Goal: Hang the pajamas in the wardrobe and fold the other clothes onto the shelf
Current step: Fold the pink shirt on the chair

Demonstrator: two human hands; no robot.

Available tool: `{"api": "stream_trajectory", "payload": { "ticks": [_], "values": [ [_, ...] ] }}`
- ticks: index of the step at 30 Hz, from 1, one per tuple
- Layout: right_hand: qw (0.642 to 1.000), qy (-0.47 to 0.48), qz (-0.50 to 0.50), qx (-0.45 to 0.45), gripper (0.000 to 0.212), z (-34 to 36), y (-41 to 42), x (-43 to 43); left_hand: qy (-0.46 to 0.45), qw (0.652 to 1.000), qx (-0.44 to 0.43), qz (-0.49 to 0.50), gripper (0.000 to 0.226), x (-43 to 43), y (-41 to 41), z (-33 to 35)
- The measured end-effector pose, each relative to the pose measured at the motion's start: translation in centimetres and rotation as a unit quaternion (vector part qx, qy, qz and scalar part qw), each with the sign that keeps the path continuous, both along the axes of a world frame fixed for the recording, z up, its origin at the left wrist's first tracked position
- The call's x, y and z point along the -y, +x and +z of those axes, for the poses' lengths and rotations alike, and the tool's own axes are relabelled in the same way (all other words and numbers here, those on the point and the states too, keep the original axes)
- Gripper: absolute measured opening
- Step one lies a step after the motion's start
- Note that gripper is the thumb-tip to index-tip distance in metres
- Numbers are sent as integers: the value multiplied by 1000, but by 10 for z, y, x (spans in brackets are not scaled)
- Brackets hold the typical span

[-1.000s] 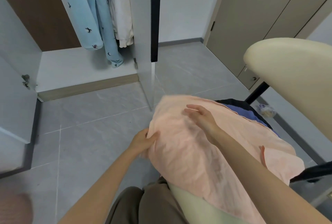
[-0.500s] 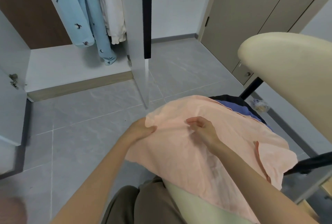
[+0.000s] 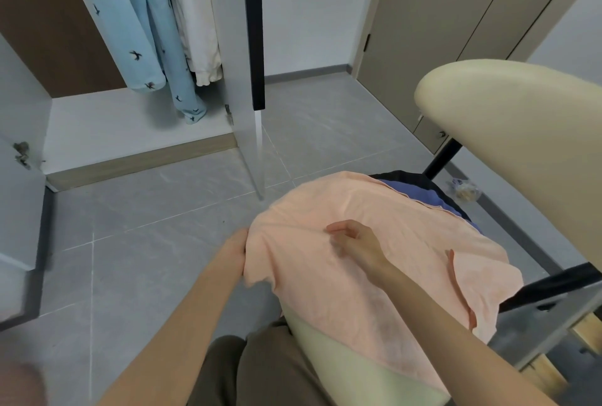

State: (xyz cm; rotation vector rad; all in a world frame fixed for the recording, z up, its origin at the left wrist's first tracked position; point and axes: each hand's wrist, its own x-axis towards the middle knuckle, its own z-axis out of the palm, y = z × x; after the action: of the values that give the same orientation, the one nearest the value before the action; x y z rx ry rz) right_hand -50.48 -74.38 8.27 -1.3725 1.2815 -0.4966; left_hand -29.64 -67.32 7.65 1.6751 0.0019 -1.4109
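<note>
Near: peach garment [image 3: 374, 294] spread over chair seat [image 3: 342, 373]. Left hand [image 3: 233, 250] grips its left edge. Right hand [image 3: 356, 241] on top, fingers curled; pinch unclear. Dark clothes [image 3: 420, 193] beneath. Far left: open wardrobe [image 3: 130, 125] holds hanging blue pajamas [image 3: 130, 24], white garment [image 3: 198, 30].

Soft, even indoor light, no glare; faint shadows under the chair [image 3: 521, 131]. Wide-angle bending curves lines near the wardrobe [image 3: 234, 47]; the bottom-left corner blurs.

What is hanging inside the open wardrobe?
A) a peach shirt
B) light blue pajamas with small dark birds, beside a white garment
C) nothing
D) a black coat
B: light blue pajamas with dark birds hang in the wardrobe beside a white garment; the peach garment lies over the chair instead.
</note>
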Motion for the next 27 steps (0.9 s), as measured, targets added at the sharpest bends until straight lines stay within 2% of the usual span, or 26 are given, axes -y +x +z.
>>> {"api": "stream_trajectory", "payload": {
  "ticks": [4,7,9,11,13,15,17,18,20,22,24,27],
  "values": [
    [996,-57,41,-50,28,6,10,-5,-97,986,-120,61,29,-6,1,0],
    [975,-125,163,-88,28,18,26,-14,-177,976,-112,63,31,-11,4,3],
    [943,-151,272,-115,50,24,37,-26,-201,972,-111,53,25,-12,9,4],
    [905,-209,333,-160,78,25,48,-42,-225,967,-106,50,20,-14,18,9],
    [865,-305,341,-206,98,22,59,-59,-252,963,-90,43,14,-15,28,17],
    [841,-371,311,-242,107,20,70,-75,-263,962,-73,1,12,-16,33,27],
    [856,-403,231,-228,98,19,79,-84,-260,963,-55,-49,13,-16,35,34],
    [871,-410,186,-196,86,20,84,-86,-259,962,-48,-70,14,-16,37,38],
    [893,-410,129,-136,48,24,86,-85,-259,960,-37,-97,18,-16,38,46],
    [900,-395,139,-120,15,27,81,-80,-270,956,-30,-109,23,-17,41,50],
    [916,-355,156,-103,9,30,72,-75,-284,950,-14,-126,27,-18,44,54],
    [947,-298,120,-12,9,37,56,-67,-278,946,45,-161,26,-20,44,54]
  ]
}}
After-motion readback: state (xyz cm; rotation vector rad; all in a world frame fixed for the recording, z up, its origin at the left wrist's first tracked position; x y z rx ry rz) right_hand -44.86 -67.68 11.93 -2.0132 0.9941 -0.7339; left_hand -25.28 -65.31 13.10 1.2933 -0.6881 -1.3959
